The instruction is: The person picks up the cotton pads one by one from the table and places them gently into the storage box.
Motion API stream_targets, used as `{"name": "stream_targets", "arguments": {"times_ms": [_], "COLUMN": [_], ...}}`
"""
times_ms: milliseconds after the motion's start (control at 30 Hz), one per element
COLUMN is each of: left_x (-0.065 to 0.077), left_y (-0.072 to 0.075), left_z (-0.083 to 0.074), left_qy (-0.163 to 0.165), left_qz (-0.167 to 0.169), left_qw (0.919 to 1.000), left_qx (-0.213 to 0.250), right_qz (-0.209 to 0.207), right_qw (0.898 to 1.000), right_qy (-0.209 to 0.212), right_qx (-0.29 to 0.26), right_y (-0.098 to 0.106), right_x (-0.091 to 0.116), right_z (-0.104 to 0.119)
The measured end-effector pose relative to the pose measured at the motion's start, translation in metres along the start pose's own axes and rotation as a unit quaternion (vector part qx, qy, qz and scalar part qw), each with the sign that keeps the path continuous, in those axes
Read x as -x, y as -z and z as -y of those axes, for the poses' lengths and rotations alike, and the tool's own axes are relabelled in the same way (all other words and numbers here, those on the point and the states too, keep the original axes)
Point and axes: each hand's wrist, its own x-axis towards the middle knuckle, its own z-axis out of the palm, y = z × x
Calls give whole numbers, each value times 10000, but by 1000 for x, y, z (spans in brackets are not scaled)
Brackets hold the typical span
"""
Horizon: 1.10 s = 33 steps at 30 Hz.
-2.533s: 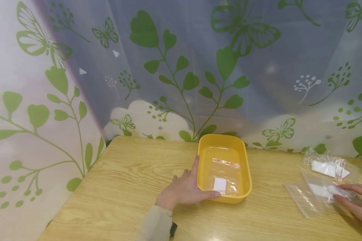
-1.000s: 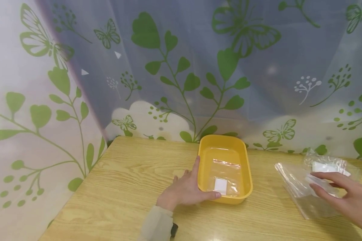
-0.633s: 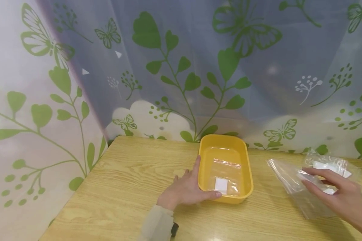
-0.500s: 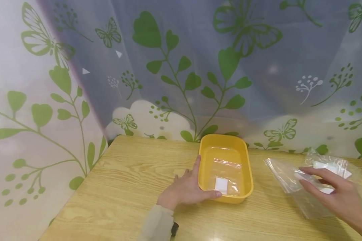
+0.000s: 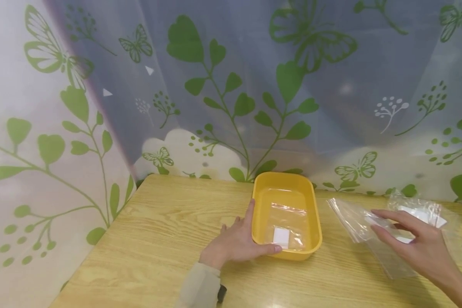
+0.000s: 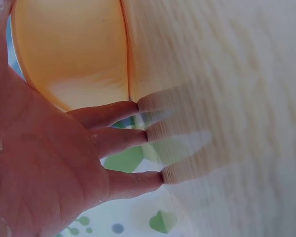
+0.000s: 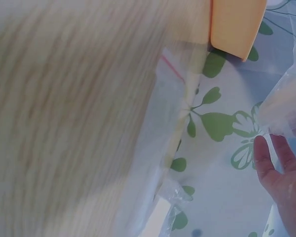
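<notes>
Right grip (image 5: 419, 244) pinches bag (image 5: 346, 218) pointing toward 9 o'clock, long axis unclear; left grip (image 5: 236, 241) wide, touching tray (image 5: 282, 182) at 9; pack (image 5: 423, 211) at 3.

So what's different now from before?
The right hand has lifted a clear bag and moved it left, toward the yellow tray. The left hand stayed against the tray, and the bag inside hasn't moved.

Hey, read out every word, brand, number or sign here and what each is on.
None: I can't read any text.
Yellow tray: no lettering visible.
White card inside it: no print discernible.
Pinched clear bag: no legible marks.
Patterned backdrop: leaves, butterflies, small white triangles; no words.
</notes>
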Motion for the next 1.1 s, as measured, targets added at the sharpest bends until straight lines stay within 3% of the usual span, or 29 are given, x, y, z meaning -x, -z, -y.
{"name": "stream_targets", "arguments": {"times_ms": [233, 633, 833, 1100], "left_x": [0, -1, -2, -2], "left_y": [1, -1, -2, -1], "left_z": [-2, -1, -1, -1], "left_qy": [118, 116, 79, 80], "left_qz": [37, -4, -44, -36], "left_qw": [9998, 9997, 9999, 9999], "left_qx": [-156, -202, -147, -129], "right_qz": [4, -191, -190, -232], "right_qw": [9998, 9964, 9949, 9882], "right_qy": [-86, 640, 811, 1259], "right_qx": [-184, -522, -561, -842], "right_y": [-8, -25, -35, -49], "right_x": [-7, -22, -32, -43], "right_z": [7, 13, 18, 25]}}
